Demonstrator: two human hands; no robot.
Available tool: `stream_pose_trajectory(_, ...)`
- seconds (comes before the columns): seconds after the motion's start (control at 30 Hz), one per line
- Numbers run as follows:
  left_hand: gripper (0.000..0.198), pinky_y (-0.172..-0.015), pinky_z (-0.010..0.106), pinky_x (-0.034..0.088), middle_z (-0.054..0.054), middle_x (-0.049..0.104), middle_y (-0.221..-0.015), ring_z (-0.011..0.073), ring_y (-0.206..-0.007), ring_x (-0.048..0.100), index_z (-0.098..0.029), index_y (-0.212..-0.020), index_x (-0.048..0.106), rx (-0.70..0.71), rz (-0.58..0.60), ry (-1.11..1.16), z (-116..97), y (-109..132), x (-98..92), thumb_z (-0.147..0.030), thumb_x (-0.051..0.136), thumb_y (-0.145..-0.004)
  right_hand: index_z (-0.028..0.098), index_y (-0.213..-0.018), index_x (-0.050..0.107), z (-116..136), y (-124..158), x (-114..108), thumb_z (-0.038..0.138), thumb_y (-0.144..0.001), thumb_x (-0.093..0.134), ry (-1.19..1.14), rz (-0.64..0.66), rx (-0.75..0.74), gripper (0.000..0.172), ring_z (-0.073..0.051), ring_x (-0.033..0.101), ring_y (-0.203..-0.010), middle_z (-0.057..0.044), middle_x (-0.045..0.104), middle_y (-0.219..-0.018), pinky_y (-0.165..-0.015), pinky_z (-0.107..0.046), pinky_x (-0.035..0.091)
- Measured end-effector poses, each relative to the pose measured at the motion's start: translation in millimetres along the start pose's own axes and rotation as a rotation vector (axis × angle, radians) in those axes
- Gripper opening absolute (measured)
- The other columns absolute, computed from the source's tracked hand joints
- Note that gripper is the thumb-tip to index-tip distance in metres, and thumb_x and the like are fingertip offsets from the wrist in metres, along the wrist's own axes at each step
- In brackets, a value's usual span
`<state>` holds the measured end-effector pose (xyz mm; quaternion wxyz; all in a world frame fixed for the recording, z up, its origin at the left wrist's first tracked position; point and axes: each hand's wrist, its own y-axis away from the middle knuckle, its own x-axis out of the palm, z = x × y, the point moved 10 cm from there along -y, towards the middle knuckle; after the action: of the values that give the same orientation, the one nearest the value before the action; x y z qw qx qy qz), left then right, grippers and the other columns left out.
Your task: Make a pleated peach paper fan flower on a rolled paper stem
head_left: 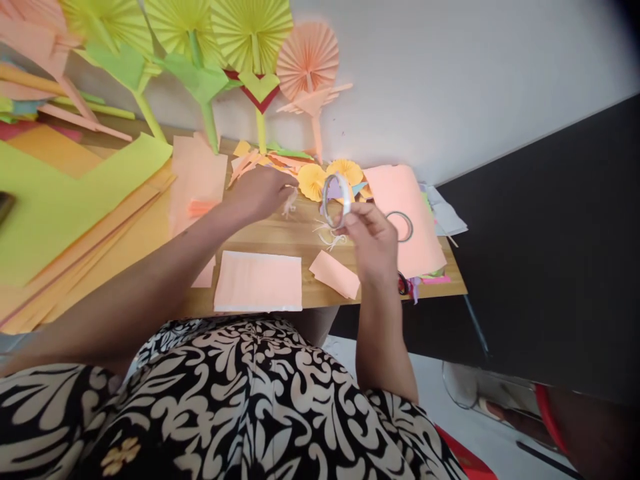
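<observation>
My right hand [373, 239] is closed on a white roll of tape [334, 199], held upright above the wooden table [280, 235]. My left hand [263, 192] is closed in a pinch on a whitish strip [290, 200] that hangs from its fingertips just left of the roll. Loose white strips [330, 237] lie on the table under the roll. A folded peach sheet [259, 281] and a smaller peach piece [335, 273] lie near the front edge.
Paper fan flowers [250, 30] in yellow-green and peach lean on the wall behind. Stacks of green and orange paper [75, 200] fill the left. A peach sheet with a second tape ring [400, 225] lies right, yellow fans [313, 181] behind it. The table's right edge borders a dark surface [550, 253].
</observation>
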<state>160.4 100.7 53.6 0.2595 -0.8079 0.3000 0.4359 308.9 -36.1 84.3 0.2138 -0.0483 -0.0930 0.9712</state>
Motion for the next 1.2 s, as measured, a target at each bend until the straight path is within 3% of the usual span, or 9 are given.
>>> stream_pose_trajectory(0.13,0.023,-0.065,0.029,0.038,0.002,0.073,-0.074,0.0205,-0.074,0.063,-0.023,-0.079,0.076,-0.131,-0.065,0.044,25,13,-7.2,-0.029,0.055,-0.087,0.025,-0.091,0.070,-2,-2,18,0.041,-0.081,0.080,0.059,0.001,-0.002,0.021,-0.015,0.069,-0.081,0.000,0.073,-0.083,-0.072,-0.030,0.058)
stream_pose_trajectory(0.23,0.019,-0.062,0.029,0.035,0.002,0.071,-0.072,0.0176,-0.068,0.059,-0.019,-0.072,0.072,-0.160,-0.027,0.143,16,12,-4.0,-0.024,0.058,-0.083,0.025,-0.091,0.070,12,-3,10,0.037,-0.084,0.077,0.093,-0.032,-0.059,0.015,-0.015,0.069,-0.080,0.001,0.072,-0.082,-0.073,-0.030,0.059)
stream_pose_trajectory(0.37,0.024,-0.062,0.028,0.037,0.001,0.063,-0.062,0.0133,-0.059,0.054,-0.017,-0.064,0.067,-0.080,0.083,0.371,-34,-8,8.2,-0.026,0.063,-0.086,0.025,-0.095,0.071,37,0,-11,0.035,-0.089,0.073,0.123,-0.106,-0.154,0.012,-0.014,0.069,-0.079,0.002,0.072,-0.084,-0.074,-0.029,0.059)
stream_pose_trajectory(0.47,0.032,-0.062,0.027,0.038,0.000,0.061,-0.060,0.0112,-0.056,0.051,-0.016,-0.060,0.061,0.055,0.076,0.568,-83,-31,14.5,-0.025,0.063,-0.089,0.026,-0.096,0.072,54,6,-27,0.034,-0.090,0.072,0.136,-0.166,-0.218,0.010,-0.013,0.068,-0.078,0.002,0.073,-0.085,-0.075,-0.029,0.059)
stream_pose_trajectory(0.57,0.026,-0.065,0.027,0.042,0.001,0.065,-0.061,0.0113,-0.058,0.053,-0.014,-0.061,0.063,0.163,0.029,0.663,-121,-55,17.7,-0.011,0.060,-0.087,0.025,-0.094,0.073,69,15,-42,0.030,-0.090,0.072,0.140,-0.209,-0.269,0.007,-0.013,0.068,-0.077,0.002,0.072,-0.084,-0.075,-0.029,0.059)
stream_pose_trajectory(0.7,0.019,-0.061,0.026,0.043,0.001,0.066,-0.061,0.0106,-0.054,0.055,-0.012,-0.068,0.067,0.201,0.022,0.709,-149,-82,19.9,-0.003,0.061,-0.083,0.024,-0.092,0.072,81,27,-66,0.026,-0.088,0.073,0.136,-0.289,-0.300,0.005,-0.013,0.068,-0.075,0.002,0.071,-0.082,-0.072,-0.029,0.059)
stream_pose_trajectory(0.9,0.016,-0.056,0.023,0.041,0.002,0.066,-0.064,0.0085,-0.053,0.056,-0.011,-0.073,0.068,0.237,-0.035,0.805,-158,-99,2.7,-0.003,0.065,-0.087,0.024,-0.092,0.070,87,38,-90,0.030,-0.088,0.071,0.195,-0.401,-0.326,0.008,-0.014,0.068,-0.073,0.002,0.068,-0.080,-0.072,-0.030,0.061)
stream_pose_trajectory(1.03,0.014,-0.062,0.024,0.046,0.002,0.067,-0.065,0.0084,-0.055,0.057,-0.010,-0.076,0.068,0.282,-0.034,0.833,-168,-104,-2.1,-0.003,0.066,-0.088,0.025,-0.089,0.068,92,42,-96,0.032,-0.087,0.071,0.209,-0.443,-0.349,0.009,-0.014,0.067,-0.071,0.002,0.068,-0.078,-0.070,-0.031,0.060)
stream_pose_trajectory(1.2,0.019,-0.070,0.024,0.049,0.008,0.075,-0.083,0.0105,-0.067,0.064,-0.007,-0.101,0.073,0.337,-0.006,0.810,-182,-101,12.5,-0.004,0.055,-0.095,0.027,-0.091,0.069,106,52,-102,0.032,-0.090,0.071,0.173,-0.466,-0.417,0.005,-0.013,0.065,-0.069,0.002,0.068,-0.080,-0.069,-0.030,0.059)
